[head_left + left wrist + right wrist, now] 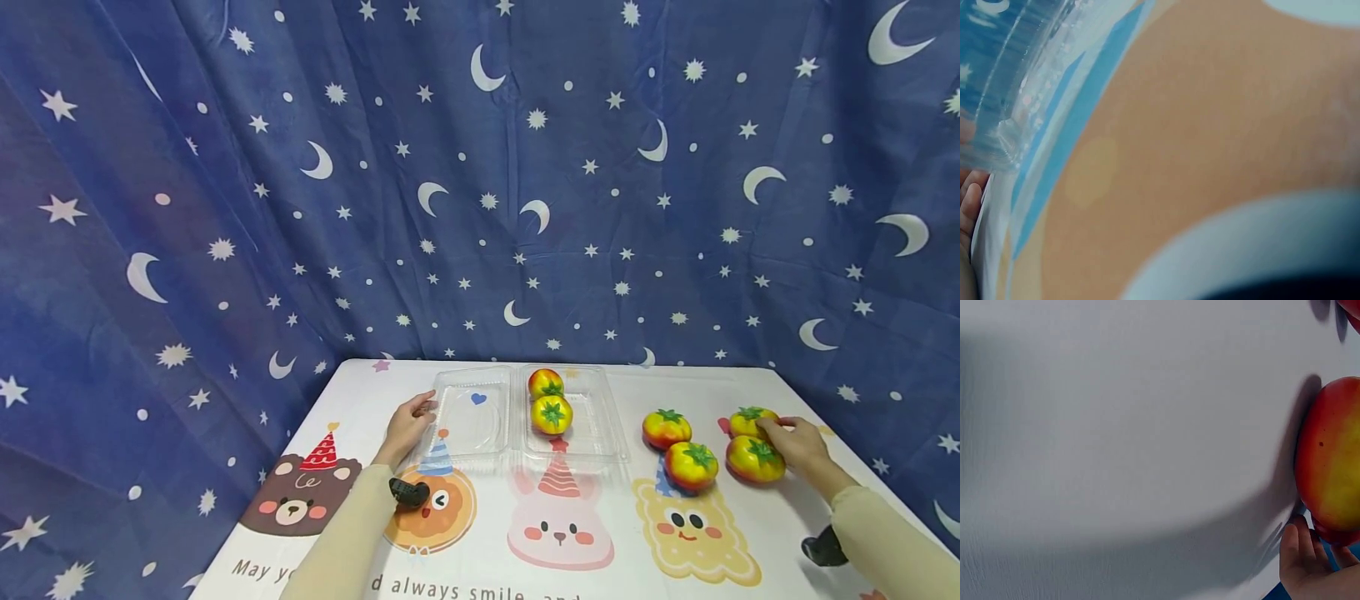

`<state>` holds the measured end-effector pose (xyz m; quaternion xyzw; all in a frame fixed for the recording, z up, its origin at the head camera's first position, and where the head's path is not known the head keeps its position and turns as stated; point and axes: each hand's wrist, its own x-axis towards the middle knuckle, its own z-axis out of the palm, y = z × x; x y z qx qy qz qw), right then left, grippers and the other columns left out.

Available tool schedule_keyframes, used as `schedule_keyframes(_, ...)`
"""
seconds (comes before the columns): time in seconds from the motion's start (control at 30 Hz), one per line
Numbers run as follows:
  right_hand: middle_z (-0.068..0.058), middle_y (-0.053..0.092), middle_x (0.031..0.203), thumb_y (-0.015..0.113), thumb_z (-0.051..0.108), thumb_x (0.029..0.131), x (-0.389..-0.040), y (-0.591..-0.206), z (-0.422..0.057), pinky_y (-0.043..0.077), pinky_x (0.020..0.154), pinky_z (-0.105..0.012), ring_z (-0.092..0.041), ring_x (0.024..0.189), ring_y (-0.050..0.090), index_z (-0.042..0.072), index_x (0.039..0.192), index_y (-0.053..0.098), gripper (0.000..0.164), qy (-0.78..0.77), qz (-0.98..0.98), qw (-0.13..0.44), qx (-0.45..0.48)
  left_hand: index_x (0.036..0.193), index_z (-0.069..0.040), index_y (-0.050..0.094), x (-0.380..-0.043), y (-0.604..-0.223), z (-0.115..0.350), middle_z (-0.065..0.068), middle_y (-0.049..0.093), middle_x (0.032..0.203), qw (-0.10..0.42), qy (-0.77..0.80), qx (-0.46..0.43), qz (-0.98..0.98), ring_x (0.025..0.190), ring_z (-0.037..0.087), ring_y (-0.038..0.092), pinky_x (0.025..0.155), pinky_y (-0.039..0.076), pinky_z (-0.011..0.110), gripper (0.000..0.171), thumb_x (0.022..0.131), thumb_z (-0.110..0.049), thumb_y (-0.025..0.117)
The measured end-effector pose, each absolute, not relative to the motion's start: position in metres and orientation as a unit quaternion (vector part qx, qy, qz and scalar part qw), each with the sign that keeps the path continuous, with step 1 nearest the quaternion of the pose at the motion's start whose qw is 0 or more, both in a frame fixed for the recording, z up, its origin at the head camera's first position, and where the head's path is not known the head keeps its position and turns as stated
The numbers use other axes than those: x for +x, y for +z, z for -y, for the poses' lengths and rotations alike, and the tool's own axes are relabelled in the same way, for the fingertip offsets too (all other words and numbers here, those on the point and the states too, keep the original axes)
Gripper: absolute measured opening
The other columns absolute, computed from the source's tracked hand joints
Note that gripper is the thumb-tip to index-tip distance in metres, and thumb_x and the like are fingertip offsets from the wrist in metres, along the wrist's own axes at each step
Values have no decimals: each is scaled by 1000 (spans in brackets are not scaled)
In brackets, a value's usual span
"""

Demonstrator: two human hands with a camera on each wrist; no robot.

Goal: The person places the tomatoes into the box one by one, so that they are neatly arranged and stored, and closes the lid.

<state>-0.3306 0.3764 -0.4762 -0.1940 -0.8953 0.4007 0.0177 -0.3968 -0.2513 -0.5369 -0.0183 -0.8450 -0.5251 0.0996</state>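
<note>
My left hand [407, 427] grips the left edge of an opened clear plastic clamshell box [517, 454]. In the left wrist view, fingers [972, 197] show just below the corner of the box [1007, 134]. Two red-and-yellow tomatoes [551, 415] with green leafy tops sit in the right half of the box. At the right of the table, my right hand [802, 446] holds the farther tomato [750, 422] between thumb and fingers. A nearer tomato [756, 460] lies right in front of it and hides part of the grasp in the right wrist view.
Two more tomatoes, one behind [666, 429] and one in front [692, 467], lie between the box and my right hand. The white table cover [637, 533] carries printed cartoon figures. A blue curtain [480, 208] with moons and stars hangs behind the table.
</note>
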Motion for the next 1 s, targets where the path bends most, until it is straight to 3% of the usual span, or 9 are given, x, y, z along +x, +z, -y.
schedule_keyframes(0.5,-44,29,136,42,40,99,-339,-468,-363,34,104,-60,-55,120,37,-20,142,21,77,405,893,49,-191,138,-8,59,-397,-538,252,10,69,119,109,-526,-34,843,108,24,59,98,41,43,51,87,-4,59)
schedule_keyframes(0.63,-44,33,136,44,41,100,-343,-462,-360,44,96,-53,-53,118,45,-19,144,21,78,439,881,65,-167,137,-6,59,-396,-538,251,11,69,118,113,-526,-40,842,107,25,60,97,42,43,51,86,-3,59)
schedule_keyframes(0.77,-40,44,129,54,43,97,-351,-452,-353,56,78,-40,-45,105,58,-14,145,28,80,478,863,98,-132,138,-6,58,-395,-538,250,11,68,119,107,-525,-41,843,108,24,60,97,42,44,52,86,-4,57)
schedule_keyframes(0.9,-41,45,130,55,43,97,-350,-433,-330,57,71,-30,-43,103,61,-15,145,27,80,478,869,98,-81,138,-8,58,-394,-537,249,9,68,120,106,-523,-33,845,104,22,59,96,41,42,52,86,-5,57)
schedule_keyframes(1.0,-44,37,137,48,43,100,-346,-416,-305,56,73,-27,-49,113,56,-18,145,22,81,464,880,88,-45,138,-7,58,-395,-535,250,9,68,119,110,-521,-30,846,102,22,58,95,41,41,52,86,-4,57)
